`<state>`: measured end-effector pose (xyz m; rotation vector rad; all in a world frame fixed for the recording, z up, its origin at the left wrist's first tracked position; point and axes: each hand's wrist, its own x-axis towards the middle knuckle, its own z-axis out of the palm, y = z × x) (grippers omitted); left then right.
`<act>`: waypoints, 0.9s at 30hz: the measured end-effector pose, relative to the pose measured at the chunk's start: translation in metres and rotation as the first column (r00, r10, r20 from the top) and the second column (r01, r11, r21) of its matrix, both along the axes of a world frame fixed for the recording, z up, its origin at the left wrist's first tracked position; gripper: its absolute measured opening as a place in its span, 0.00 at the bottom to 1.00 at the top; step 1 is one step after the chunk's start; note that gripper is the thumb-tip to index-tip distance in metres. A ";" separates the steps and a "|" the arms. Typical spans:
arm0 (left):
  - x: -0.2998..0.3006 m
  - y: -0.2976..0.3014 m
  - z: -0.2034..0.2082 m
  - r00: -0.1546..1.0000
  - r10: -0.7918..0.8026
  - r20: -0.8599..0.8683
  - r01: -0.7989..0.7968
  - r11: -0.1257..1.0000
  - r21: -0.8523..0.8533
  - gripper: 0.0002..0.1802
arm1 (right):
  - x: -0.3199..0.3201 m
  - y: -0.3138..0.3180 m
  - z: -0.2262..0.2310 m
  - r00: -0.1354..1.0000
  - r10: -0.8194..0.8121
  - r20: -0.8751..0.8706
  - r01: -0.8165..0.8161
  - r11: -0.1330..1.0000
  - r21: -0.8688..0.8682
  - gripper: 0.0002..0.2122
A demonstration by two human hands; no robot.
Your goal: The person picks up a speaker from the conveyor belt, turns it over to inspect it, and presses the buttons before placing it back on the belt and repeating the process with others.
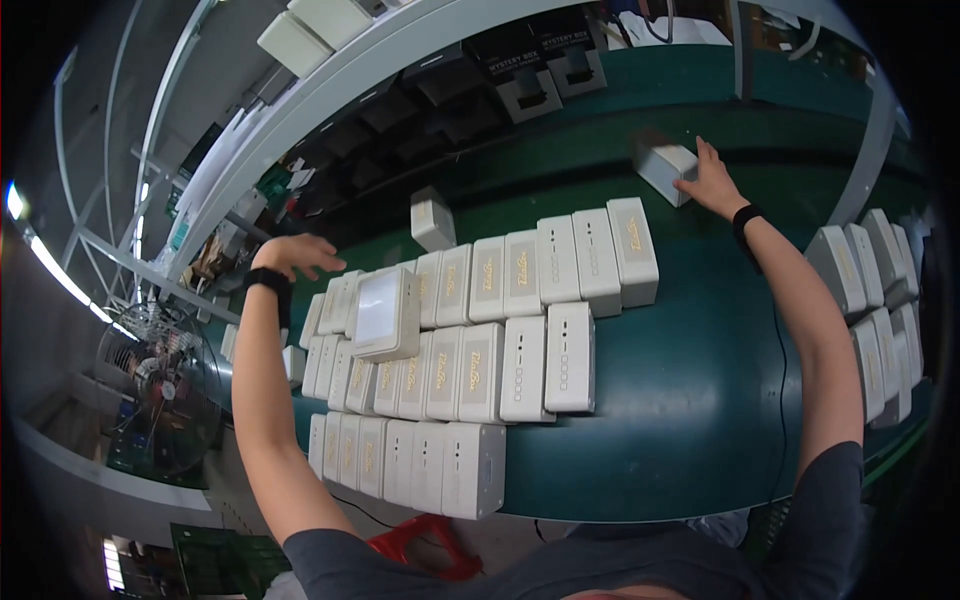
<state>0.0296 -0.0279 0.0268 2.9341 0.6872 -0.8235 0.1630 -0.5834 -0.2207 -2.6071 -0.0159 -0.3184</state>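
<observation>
My right hand [714, 184] is stretched out to the far right, its thumb and fingers around the near end of a white box-shaped device [668, 170]. That device is partly blurred. My left hand [298, 256] hangs over the left end of the back row, fingers stretched out, holding nothing. Close by, a white device with a pale screen [378, 308] lies on top of the rows. Beneath it, white box-shaped devices stand side by side in a back row [520, 274], a middle row [480, 372] and a front row [428, 468]. Some show gold lettering, others ports and buttons.
A single white device [432, 222] stands behind the back row on the green work surface [660, 400]. More white devices [866, 270] are stacked at the right. Black packaging boxes [520, 80] stand under a shelf [400, 40]. A fan [160, 390] is at left; a red stool [430, 545] below.
</observation>
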 end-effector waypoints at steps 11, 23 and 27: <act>0.154 -0.044 -0.122 0.996 -0.042 0.077 0.030 0.988 0.151 0.51 | 0.022 -0.008 -0.017 0.990 0.133 0.052 -0.140 0.976 0.164 0.36; 0.175 -0.029 -0.210 0.915 0.099 0.392 -0.052 0.990 -0.129 0.52 | -0.054 -0.010 0.025 0.997 0.064 0.036 -0.073 0.917 0.392 0.29; 0.141 -0.050 -0.167 0.773 -0.122 0.623 0.144 0.989 0.015 0.47 | -0.108 0.016 0.040 0.982 0.178 0.055 -0.186 0.952 0.242 0.29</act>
